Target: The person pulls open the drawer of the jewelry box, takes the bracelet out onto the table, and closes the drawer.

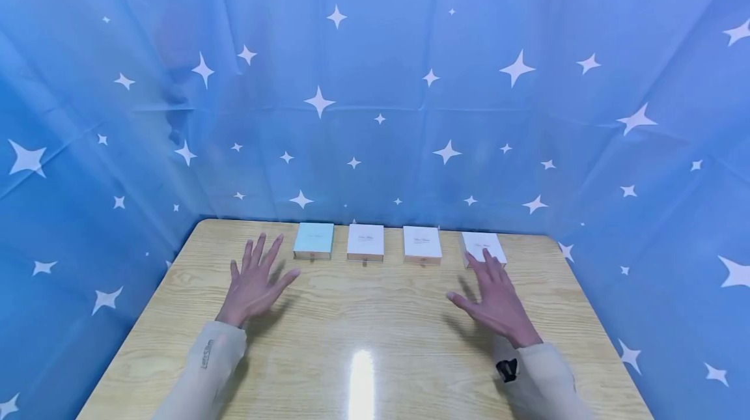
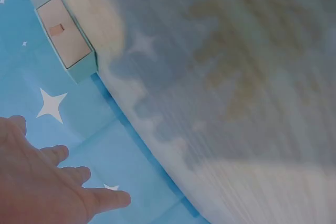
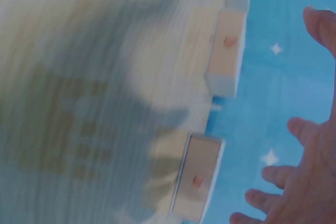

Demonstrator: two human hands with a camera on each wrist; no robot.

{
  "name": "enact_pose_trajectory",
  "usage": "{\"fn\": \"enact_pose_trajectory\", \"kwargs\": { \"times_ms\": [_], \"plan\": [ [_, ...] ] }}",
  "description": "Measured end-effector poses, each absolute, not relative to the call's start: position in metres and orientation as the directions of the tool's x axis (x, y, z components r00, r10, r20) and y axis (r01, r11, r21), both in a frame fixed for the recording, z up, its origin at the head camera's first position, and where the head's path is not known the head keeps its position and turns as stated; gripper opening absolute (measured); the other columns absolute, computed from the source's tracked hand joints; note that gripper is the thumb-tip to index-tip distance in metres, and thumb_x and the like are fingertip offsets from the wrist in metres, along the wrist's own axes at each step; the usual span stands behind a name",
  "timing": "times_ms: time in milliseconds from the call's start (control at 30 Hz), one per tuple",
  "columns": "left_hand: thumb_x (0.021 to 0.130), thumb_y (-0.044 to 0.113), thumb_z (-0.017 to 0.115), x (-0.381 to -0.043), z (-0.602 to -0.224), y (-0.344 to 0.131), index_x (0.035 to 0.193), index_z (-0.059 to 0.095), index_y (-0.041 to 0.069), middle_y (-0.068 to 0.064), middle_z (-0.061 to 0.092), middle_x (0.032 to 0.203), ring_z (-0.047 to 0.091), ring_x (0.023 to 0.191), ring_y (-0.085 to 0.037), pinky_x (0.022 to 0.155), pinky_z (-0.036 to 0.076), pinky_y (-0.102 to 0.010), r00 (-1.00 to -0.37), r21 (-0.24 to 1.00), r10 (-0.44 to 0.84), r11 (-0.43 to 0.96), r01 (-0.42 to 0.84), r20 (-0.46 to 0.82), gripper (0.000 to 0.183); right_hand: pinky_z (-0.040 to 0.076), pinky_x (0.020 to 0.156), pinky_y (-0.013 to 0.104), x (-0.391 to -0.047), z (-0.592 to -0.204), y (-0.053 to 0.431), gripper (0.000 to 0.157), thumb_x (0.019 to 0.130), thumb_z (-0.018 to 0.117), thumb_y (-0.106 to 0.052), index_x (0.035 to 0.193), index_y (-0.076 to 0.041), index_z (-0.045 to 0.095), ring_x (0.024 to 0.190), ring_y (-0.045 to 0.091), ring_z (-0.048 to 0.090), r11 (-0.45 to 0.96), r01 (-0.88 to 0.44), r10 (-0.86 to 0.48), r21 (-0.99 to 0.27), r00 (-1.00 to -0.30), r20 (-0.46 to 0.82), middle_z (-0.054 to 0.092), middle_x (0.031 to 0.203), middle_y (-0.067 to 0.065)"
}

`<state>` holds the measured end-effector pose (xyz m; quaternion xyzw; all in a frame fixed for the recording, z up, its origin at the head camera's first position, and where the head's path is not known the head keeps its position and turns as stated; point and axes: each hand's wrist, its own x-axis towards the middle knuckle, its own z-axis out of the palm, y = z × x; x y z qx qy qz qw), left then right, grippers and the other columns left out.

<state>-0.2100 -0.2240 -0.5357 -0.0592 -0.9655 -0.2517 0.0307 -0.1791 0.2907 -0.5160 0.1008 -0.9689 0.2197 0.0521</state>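
Observation:
My left hand [image 1: 253, 286] hovers over the left part of the table with fingers spread, nearest to a mint-green drawer box [image 1: 314, 239]. Over the right side, my right hand [image 1: 495, 296] is also spread, its fingertips overlapping the rightmost white drawer box [image 1: 484, 245] in the head view. Two more white boxes, one left of centre [image 1: 366, 241] and one right of centre [image 1: 422, 243], stand between. Each box shows a pinkish drawer front with a small pull tab, such as the mint box's front [image 2: 64, 32] in the left wrist view. Neither hand holds anything.
The boxes line up along the far edge of a light wood table [image 1: 363, 316]. A blue curtain [image 1: 381, 68] with white stars hangs behind and at both sides. A bright light reflection lies on the near part of the tabletop.

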Motion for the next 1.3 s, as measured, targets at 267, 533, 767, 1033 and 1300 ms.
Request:
{"fn": "enact_pose_trajectory", "kwargs": {
  "times_ms": [267, 533, 767, 1033, 1300],
  "plan": [
    [0.095, 0.075, 0.046, -0.227, -0.527, -0.216, 0.164, 0.003, 0.042, -0.011, -0.001, 0.174, -0.004, 0.159, -0.043, 0.116, 0.004, -0.081, -0.992, 0.546, 0.098, 0.828, 0.128, 0.083, 0.088, 0.028, 0.115, 0.075, -0.194, -0.508, 0.249, 0.098, 0.088, 0.064, -0.07, 0.165, -0.026, 0.023, 0.155, 0.046, 0.02, 0.85, -0.243, -0.21, -0.467, -0.97, 0.122, 0.015, 0.172, 0.017],
    [0.098, 0.069, 0.046, -0.247, -0.522, -0.212, 0.163, -0.004, 0.043, -0.011, 0.0, 0.174, 0.006, 0.158, -0.045, 0.117, 0.019, -0.078, -0.987, 0.627, 0.127, 0.762, 0.16, 0.098, 0.086, 0.037, 0.111, 0.072, -0.208, -0.499, 0.212, 0.096, 0.085, 0.064, -0.074, 0.163, -0.04, 0.02, 0.154, 0.04, 0.028, 0.798, -0.252, -0.233, -0.548, -0.967, 0.106, 0.02, 0.172, 0.009],
    [0.099, 0.069, 0.045, -0.257, -0.521, -0.212, 0.166, 0.004, 0.032, -0.013, 0.005, 0.174, 0.007, 0.159, -0.041, 0.121, 0.019, -0.072, -0.986, 0.708, 0.157, 0.689, 0.156, 0.065, 0.087, 0.035, 0.118, 0.064, -0.219, -0.502, 0.178, 0.09, 0.09, 0.067, -0.062, 0.162, -0.025, 0.029, 0.155, 0.035, 0.029, 0.73, -0.256, -0.244, -0.633, -0.964, 0.108, 0.031, 0.167, 0.007],
    [0.1, 0.065, 0.048, -0.275, -0.523, -0.211, 0.163, 0.026, 0.017, -0.017, 0.018, 0.17, 0.017, 0.157, -0.043, 0.121, 0.023, -0.069, -0.982, 0.748, 0.175, 0.642, 0.171, 0.075, 0.083, 0.038, 0.119, 0.057, -0.232, -0.504, 0.139, 0.079, 0.094, 0.07, -0.048, 0.16, -0.021, 0.035, 0.151, 0.032, 0.038, 0.678, -0.23, -0.236, -0.698, -0.968, 0.09, 0.038, 0.164, 0.005],
    [0.103, 0.05, 0.055, -0.297, -0.523, -0.206, 0.159, 0.035, 0.008, -0.019, 0.03, 0.166, 0.029, 0.152, -0.044, 0.12, 0.03, -0.065, -0.978, 0.754, 0.205, 0.635, 0.171, 0.049, 0.073, 0.053, 0.105, 0.051, -0.242, -0.51, 0.101, 0.067, 0.098, 0.068, -0.036, 0.156, -0.016, 0.042, 0.132, 0.035, 0.058, 0.623, -0.253, -0.274, -0.74, -0.957, 0.096, 0.049, 0.155, 0.012]
  ]
}}
